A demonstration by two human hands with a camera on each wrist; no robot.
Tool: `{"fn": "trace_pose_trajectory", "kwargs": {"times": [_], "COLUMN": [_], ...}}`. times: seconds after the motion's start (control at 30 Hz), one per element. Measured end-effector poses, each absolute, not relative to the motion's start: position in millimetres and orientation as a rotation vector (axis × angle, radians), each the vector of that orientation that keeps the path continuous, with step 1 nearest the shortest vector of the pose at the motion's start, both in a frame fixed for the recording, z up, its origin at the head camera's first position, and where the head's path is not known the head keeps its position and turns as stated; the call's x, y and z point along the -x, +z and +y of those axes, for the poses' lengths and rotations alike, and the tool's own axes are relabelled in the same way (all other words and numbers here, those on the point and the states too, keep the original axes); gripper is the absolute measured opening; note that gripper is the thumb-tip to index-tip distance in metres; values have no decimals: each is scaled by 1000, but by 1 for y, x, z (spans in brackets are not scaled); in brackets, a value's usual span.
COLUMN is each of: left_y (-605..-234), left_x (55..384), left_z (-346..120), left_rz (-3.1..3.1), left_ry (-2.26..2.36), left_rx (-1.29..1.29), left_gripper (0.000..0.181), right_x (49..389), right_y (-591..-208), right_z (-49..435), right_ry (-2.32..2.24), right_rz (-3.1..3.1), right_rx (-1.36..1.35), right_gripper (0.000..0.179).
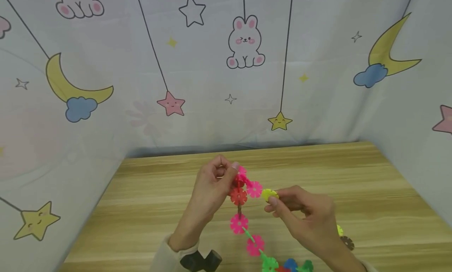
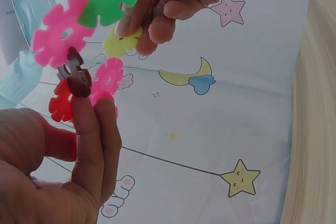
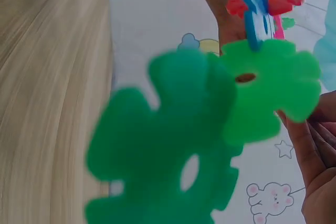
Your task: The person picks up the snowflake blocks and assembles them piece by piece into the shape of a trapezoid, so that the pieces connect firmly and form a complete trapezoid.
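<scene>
From the head view, a chain of flower-shaped plastic discs (image 1: 239, 223) hangs above a wood-grain surface (image 1: 159, 185); at its upper end the left hand (image 1: 212, 185) pinches it between thumb and fingers, seemingly to steady it. Right of that end, the right hand (image 1: 307, 213) pinches a yellow disc (image 1: 269, 195) by one rim, probably so the opposite rim stays exposed toward the chain's pink end disc. The surface spreads left and right of the chain; beyond it, the far edge meets a printed curtain (image 1: 212, 68), so sideways room looks ample. The chain's lower part runs past the bottom of this view. The left wrist view shows the yellow disc just beside the chain; whether they touch, I cannot tell. In the right wrist view, the chain's green discs, one blurred, hide the right fingers' hold.
</scene>
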State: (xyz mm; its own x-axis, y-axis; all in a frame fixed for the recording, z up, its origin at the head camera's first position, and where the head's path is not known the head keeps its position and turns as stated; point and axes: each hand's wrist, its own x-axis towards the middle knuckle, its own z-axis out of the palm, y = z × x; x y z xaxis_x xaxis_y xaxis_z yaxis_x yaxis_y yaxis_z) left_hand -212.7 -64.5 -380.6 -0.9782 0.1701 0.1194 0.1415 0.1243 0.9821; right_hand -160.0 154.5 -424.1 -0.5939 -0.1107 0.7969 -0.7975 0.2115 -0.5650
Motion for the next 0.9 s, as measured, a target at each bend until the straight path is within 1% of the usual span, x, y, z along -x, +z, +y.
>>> {"fn": "trace_pose_trajectory", "kwargs": {"times": [0.27,0.37,0.5,0.8,0.9], "left_y": [-380,-380,-381,-383,-383], "left_x": [211,210,209,211,211], "left_z": [-62,-61,-60,-60,-61], "left_rz": [2331,2313,2256,2111,2098], "left_ry": [2073,2078,2078,2082,2055], "left_rx": [-310,-320,-315,-345,-374], "left_gripper": [19,18,18,22,22], "right_x": [158,157,159,161,162], "right_y": [-426,-427,-428,-429,-429], "right_z": [150,149,148,151,153], "right_ry": [1320,1255,1215,1215,1212], "right_rz": [-1912,-1913,-1871,-1821,-1810], "right_rx": [-798,-772,-756,-781,-776], "right_gripper": [31,22,2,10,8]}}
